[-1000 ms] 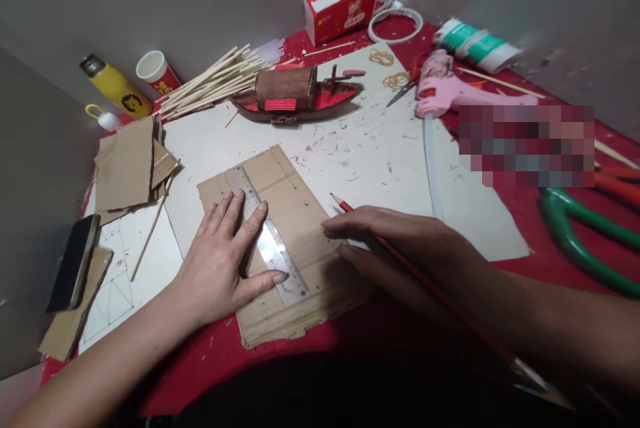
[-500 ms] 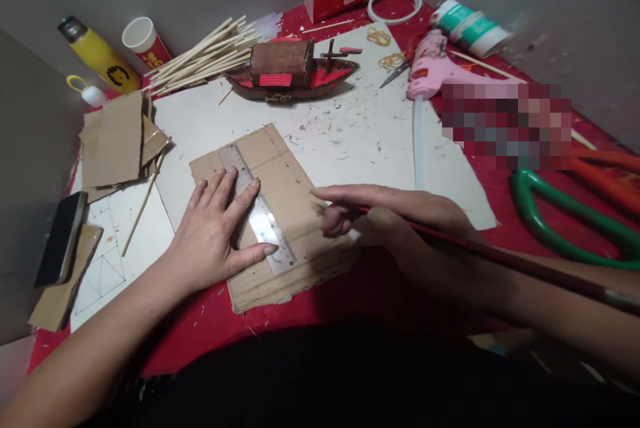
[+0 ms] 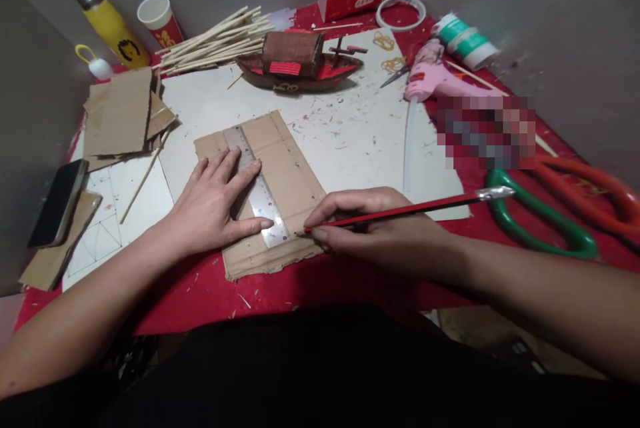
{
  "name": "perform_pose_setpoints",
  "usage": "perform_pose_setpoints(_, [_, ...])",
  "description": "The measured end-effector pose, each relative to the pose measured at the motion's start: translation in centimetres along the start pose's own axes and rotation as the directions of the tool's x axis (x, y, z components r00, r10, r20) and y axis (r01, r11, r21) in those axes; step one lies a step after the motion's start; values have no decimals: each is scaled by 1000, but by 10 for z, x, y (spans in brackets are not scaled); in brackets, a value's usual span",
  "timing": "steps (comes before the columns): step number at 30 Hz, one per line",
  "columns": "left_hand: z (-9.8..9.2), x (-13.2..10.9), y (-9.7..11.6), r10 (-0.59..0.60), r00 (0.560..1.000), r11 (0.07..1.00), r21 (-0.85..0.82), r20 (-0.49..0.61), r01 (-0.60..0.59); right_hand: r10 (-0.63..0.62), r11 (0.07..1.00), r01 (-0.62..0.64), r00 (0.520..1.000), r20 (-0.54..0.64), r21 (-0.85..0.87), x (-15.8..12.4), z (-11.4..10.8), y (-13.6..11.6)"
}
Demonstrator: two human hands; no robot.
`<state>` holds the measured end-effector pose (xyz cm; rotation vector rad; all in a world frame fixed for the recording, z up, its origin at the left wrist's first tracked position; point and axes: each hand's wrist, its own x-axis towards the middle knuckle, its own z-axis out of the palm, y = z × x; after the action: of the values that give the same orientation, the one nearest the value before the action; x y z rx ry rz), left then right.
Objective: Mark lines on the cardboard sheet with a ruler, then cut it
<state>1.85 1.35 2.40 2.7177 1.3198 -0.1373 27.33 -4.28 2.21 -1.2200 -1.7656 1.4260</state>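
Note:
My left hand [image 3: 207, 200] lies spread over a clear ruler [image 3: 263, 201], its fingertips and thumb pressing it onto a piece of brown cardboard [image 3: 290, 155]. In my right hand [image 3: 370, 221] a red and black pencil [image 3: 415, 205] is pinched, its silver end pointing to the right. The pencil's tip is low, close to the ruler's near end and the cardboard; whether it touches cannot be made out. Small pencil marks dot the cardboard. Beneath it lie a white sheet [image 3: 370, 155] and the red table cover [image 3: 280, 295].
A model boat [image 3: 300, 65] stands behind the cardboard, beside wooden sticks [image 3: 215, 45]. To the right are a pink glue gun [image 3: 430, 78] and scissors with green and orange handles [image 3: 540, 231]. Cardboard scraps [image 3: 120, 111], a phone [image 3: 57, 205] and a drawing [image 3: 103, 235] lie left.
My right hand has moved left and closer to the ruler, and its pencil has swung from slanting down-right to pointing slightly upward. My left hand stays on the ruler. The view has shifted slightly.

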Motion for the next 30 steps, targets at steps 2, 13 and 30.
perform_pose_setpoints(2, [-1,0,1,-4,1000,1000,0,13,4,-36,998,35,999,-17,-57,0,3,1])
perform_pose_setpoints(13, [-1,-1,4,-20,1000,999,-30,6,20,-206,928,199,979,12,-315,-2,12,4])
perform_pose_setpoints(30, [-1,-6,4,-32,999,997,-71,35,35,-246,923,235,969,2,-305,1,17,11])
